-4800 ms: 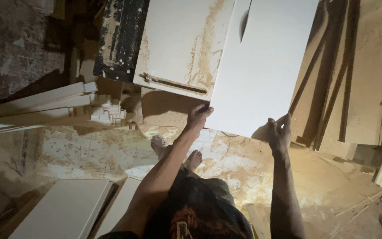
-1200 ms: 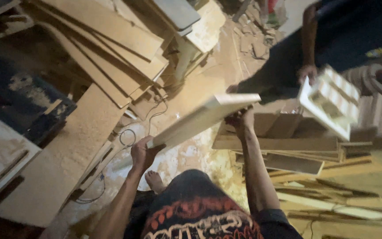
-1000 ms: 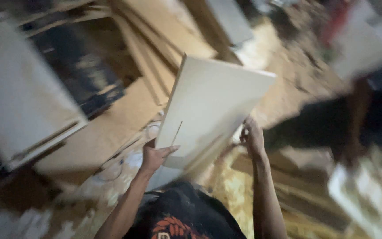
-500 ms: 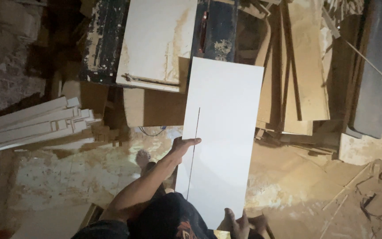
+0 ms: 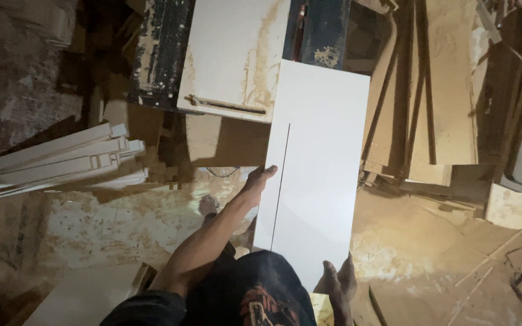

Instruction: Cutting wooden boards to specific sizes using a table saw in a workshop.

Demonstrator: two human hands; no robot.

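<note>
White board (image 5: 318,175) against left grip (image 5: 258,184)

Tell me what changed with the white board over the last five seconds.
The white board was swung round, tilted up, then brought back flat, its far end now toward the saw table. It now shows a long cut line. The left hand holds its left edge; the right hand its near end. Both hands stayed on it.

You have a long white rectangular board (image 5: 318,175) at the frame's centre, lengthwise away from you, with a thin dark line along its left side.
</note>
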